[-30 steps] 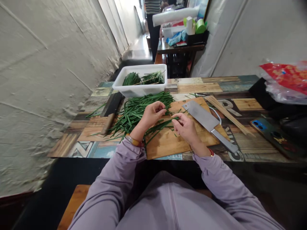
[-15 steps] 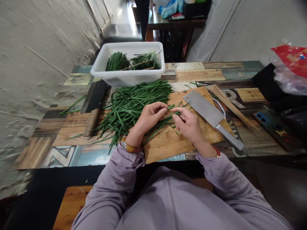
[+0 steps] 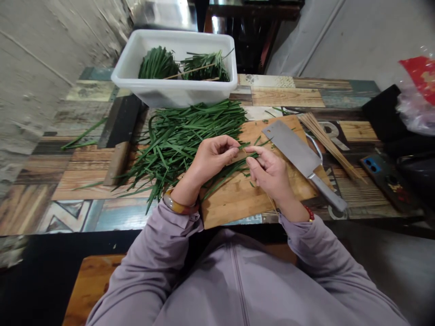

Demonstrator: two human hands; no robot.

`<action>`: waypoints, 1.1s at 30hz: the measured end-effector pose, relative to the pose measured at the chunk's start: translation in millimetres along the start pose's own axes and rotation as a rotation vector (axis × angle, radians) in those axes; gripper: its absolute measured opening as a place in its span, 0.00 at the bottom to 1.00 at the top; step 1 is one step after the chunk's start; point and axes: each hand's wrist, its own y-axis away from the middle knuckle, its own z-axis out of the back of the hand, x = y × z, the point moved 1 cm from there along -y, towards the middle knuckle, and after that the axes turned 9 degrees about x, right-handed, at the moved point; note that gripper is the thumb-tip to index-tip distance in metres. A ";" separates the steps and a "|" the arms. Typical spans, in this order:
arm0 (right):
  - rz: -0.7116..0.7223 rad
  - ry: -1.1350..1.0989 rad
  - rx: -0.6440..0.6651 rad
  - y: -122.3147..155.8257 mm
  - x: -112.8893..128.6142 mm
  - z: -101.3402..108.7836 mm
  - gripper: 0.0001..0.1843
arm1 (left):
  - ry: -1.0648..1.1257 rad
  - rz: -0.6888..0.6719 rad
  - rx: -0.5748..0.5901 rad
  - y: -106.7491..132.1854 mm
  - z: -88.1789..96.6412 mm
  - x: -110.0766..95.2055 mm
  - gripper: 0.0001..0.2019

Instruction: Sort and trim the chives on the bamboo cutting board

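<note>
My left hand [image 3: 217, 154] is pinched over the cutting board [image 3: 234, 206], with a bit of green chive at its fingertips. Just to its right, my right hand [image 3: 270, 170] is closed too, fingertips almost meeting the left ones. A thin bamboo skewer [image 3: 272, 203] pokes out below the right palm; the rest of it is mostly hidden by the hand. Long flat chives [image 3: 190, 131] lie heaped left of and behind my hands, and some strands run beneath them on the board. A cleaver [image 3: 292, 147] rests flat on the board's right side, its handle pointing toward me.
A white plastic tub [image 3: 176, 93] holding chive bundles and skewers stands at the back. On the left lies a second, dark-bladed cleaver [image 3: 118, 124]. Loose bamboo skewers [image 3: 333, 147] and a phone [image 3: 390, 181] are at right, near a red-and-clear plastic bag [image 3: 419, 90].
The camera view has tilted down and shifted slightly, so the tub looks nearer. Both hands keep their pinch at nearly the same spot, with the right index finger a little straighter.
</note>
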 end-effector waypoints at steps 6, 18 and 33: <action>0.004 0.007 -0.001 -0.5 -0.7 -0.5 0.16 | 0.009 -0.004 -0.004 0.8 -0.7 0.8 0.07; -0.005 -0.002 0.009 -3.1 0.7 -0.5 0.15 | -0.318 -0.119 -0.064 1.0 0.8 5.0 0.06; -0.024 -0.055 0.011 -4.6 -1.8 -1.0 0.13 | -0.555 -0.286 -0.042 3.6 -0.2 5.5 0.06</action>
